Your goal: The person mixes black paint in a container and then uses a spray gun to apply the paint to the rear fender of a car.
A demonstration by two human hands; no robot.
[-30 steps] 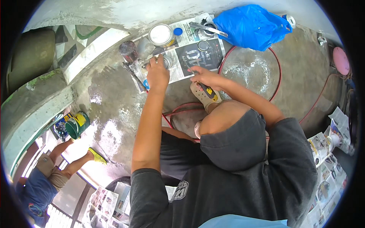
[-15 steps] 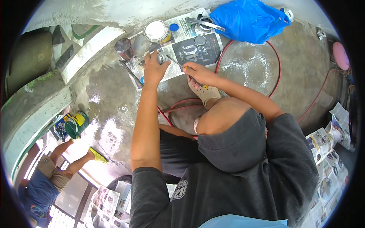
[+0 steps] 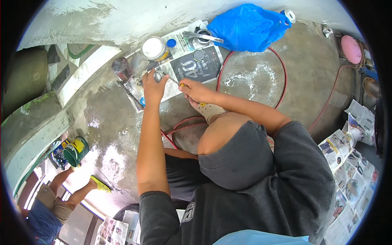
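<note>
Your left hand [image 3: 153,87] grips the small can [image 3: 158,76] on the far newspaper [image 3: 192,67] while your right hand [image 3: 197,90] clenches a screwdriver [image 3: 176,82], which may slip and spill paint.

The left hand [image 3: 153,87] slid from the newspaper [image 3: 179,69] onto a small metal can [image 3: 158,76] and gripped it. The right hand [image 3: 196,90] brought a yellow-handled screwdriver [image 3: 179,84] toward the can's rim.

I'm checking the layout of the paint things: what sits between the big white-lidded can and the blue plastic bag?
In the head view, between the white-lidded can and the blue bag lie a blue cap and an open tin with a tool across it, all on newspaper.
</note>
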